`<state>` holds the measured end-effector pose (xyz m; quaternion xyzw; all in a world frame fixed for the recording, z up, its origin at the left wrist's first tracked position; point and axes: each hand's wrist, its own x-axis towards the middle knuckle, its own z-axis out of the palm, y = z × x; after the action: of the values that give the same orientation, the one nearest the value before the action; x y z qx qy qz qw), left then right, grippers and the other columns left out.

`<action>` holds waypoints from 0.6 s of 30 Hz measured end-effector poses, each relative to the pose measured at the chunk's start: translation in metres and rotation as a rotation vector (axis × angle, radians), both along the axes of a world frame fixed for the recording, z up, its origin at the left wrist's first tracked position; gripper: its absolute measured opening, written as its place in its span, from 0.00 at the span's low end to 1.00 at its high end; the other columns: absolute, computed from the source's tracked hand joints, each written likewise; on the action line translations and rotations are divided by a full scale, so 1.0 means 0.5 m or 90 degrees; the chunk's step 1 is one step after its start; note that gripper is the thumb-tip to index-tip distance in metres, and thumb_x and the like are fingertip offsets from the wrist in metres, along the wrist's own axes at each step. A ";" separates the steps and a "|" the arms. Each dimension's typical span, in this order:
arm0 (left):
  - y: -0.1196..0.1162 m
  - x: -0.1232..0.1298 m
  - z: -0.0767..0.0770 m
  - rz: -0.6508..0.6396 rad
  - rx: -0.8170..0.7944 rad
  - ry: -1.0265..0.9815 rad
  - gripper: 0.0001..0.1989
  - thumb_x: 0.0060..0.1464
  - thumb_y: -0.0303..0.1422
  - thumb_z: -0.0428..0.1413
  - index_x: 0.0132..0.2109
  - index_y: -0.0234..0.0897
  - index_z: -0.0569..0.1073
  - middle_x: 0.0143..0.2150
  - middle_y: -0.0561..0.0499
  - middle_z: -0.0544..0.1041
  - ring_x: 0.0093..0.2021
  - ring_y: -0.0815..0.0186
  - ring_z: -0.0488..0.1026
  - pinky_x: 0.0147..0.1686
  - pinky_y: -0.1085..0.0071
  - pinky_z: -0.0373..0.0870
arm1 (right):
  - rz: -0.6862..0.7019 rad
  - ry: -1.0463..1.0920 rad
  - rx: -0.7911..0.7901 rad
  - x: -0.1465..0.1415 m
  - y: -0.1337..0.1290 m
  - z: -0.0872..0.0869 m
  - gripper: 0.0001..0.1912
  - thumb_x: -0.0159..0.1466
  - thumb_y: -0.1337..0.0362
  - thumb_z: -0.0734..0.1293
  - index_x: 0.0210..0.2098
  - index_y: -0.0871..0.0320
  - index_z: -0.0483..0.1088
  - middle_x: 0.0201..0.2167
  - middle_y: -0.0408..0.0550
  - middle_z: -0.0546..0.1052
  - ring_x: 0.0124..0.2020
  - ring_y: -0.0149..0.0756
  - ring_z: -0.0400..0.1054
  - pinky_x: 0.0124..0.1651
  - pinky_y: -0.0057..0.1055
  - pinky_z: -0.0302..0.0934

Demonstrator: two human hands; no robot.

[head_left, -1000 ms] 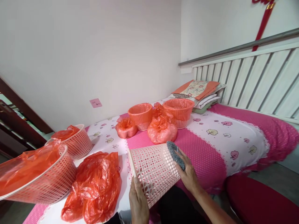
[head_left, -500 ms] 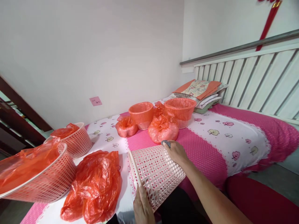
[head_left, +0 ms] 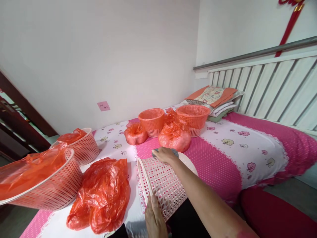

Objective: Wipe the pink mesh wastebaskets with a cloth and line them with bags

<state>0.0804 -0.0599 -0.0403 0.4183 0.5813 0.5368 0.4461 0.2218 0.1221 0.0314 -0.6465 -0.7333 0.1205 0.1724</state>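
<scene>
A pale pink plastic basket (head_left: 168, 181) with a holed wall lies tipped on its side, its rim towards the left and part of its round base showing at the right. My left hand (head_left: 155, 216) grips the near part of the rim, thumb against the wall. On the upper side of the wall, close to the rim, my right hand (head_left: 165, 154) presses a grey-blue cloth (head_left: 174, 152), partly hidden under the fingers. Just beyond that hand sits a bulging red plastic bag (head_left: 174, 140), its contents unclear.
Crumpled red bags (head_left: 101, 195) lie left on the bed (head_left: 220, 165). Further left stand two pink baskets, the nearer one (head_left: 47, 185) lined with red plastic. By the wall are two more lined baskets and a smaller red bag (head_left: 135, 134). Folded bedding (head_left: 214, 96) lies near the white headboard (head_left: 267, 86).
My right hand with the cloth has slid left along the basket's wall, from near the base towards the rim. The basket has turned a little, so more of its base shows.
</scene>
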 end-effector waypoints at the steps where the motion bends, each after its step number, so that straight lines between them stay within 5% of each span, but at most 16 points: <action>1: 0.001 -0.002 -0.001 0.000 -0.001 0.002 0.26 0.58 0.56 0.55 0.53 0.46 0.82 0.48 0.42 0.86 0.53 0.42 0.82 0.52 0.54 0.81 | 0.027 -0.008 0.004 -0.017 -0.001 0.006 0.21 0.74 0.53 0.58 0.48 0.53 0.79 0.42 0.53 0.84 0.44 0.48 0.78 0.46 0.37 0.63; 8: 0.018 -0.014 0.000 -0.022 0.009 0.001 0.29 0.56 0.61 0.54 0.48 0.44 0.83 0.46 0.41 0.85 0.58 0.42 0.78 0.54 0.57 0.79 | 0.155 -0.061 0.070 -0.097 -0.048 0.035 0.19 0.72 0.63 0.61 0.59 0.46 0.74 0.49 0.51 0.83 0.48 0.50 0.77 0.47 0.39 0.63; 13: 0.031 -0.017 0.017 -0.059 0.009 -0.008 0.33 0.58 0.64 0.51 0.47 0.40 0.82 0.44 0.39 0.86 0.54 0.42 0.80 0.52 0.56 0.79 | 0.087 0.075 0.159 -0.116 -0.114 0.037 0.21 0.77 0.55 0.57 0.49 0.58 0.79 0.48 0.56 0.84 0.52 0.48 0.76 0.58 0.42 0.63; 18: 0.051 -0.027 0.015 -0.043 0.080 0.014 0.34 0.59 0.63 0.50 0.50 0.37 0.80 0.54 0.36 0.83 0.62 0.44 0.75 0.63 0.55 0.71 | 0.080 0.193 0.264 -0.131 -0.202 0.002 0.18 0.75 0.57 0.60 0.57 0.58 0.75 0.63 0.57 0.76 0.66 0.49 0.67 0.70 0.52 0.56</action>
<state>0.0669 -0.0342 -0.0329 0.4710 0.5368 0.5522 0.4302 0.1562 0.0211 0.0323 -0.5250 -0.7470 0.0733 0.4012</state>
